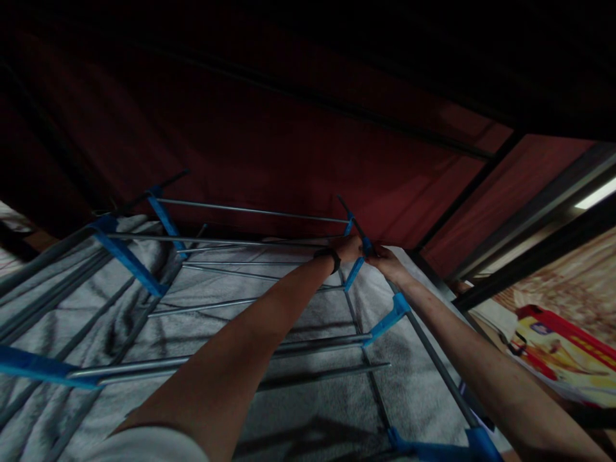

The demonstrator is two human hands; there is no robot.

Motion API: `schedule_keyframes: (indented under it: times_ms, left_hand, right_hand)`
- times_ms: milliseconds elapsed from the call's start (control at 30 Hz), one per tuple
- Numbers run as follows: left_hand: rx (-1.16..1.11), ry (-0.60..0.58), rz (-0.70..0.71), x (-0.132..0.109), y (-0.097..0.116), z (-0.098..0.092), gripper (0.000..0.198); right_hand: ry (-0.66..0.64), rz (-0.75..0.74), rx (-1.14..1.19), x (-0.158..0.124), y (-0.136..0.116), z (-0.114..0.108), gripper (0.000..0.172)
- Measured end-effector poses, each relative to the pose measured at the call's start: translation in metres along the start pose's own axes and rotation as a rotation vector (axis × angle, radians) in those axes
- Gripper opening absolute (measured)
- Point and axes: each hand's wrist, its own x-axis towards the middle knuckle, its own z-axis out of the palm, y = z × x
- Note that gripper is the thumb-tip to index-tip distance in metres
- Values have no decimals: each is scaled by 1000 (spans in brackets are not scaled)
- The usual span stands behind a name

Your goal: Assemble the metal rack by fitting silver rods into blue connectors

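A half-assembled-looking rack of grey metal tubes (231, 301) with blue plastic connectors (387, 319) lies across a grey blanket (312, 410). Both my arms reach to its far right corner. My left hand (350, 249), with a dark band at the wrist, is closed at a blue connector (367, 246) there. From the other side my right hand (389, 264) closes on the same connector, where the dark tube passes through. The fingertips are small and dim, and partly hidden by the connector.
Dark red curtain (269, 154) hangs behind the rack. A black bed-frame post (469, 186) and rail (539, 263) stand on the right. Beyond them lies a red and yellow package (563, 353). Loose tube ends stick out over the blanket.
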Motion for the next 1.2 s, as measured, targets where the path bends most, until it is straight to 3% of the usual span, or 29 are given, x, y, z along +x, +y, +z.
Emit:
schedule_keyframes:
  times_ms: [400, 700, 900, 1200]
  left_hand:
    - [-40, -56, 38, 4, -5, -5, 23]
    - [26, 18, 5, 1, -3, 3, 29]
    - [-17, -40, 28, 1, -3, -2, 23]
    - [-29, -103, 0, 10, -1, -4, 25]
  right_hand:
    - [2, 0, -29, -8, -11, 0, 35]
    - [-19, -20, 6, -5, -8, 0, 32]
    - [33, -11, -26, -4, -2, 1, 26]
    - [-5, 20, -33, -3, -3, -4, 26]
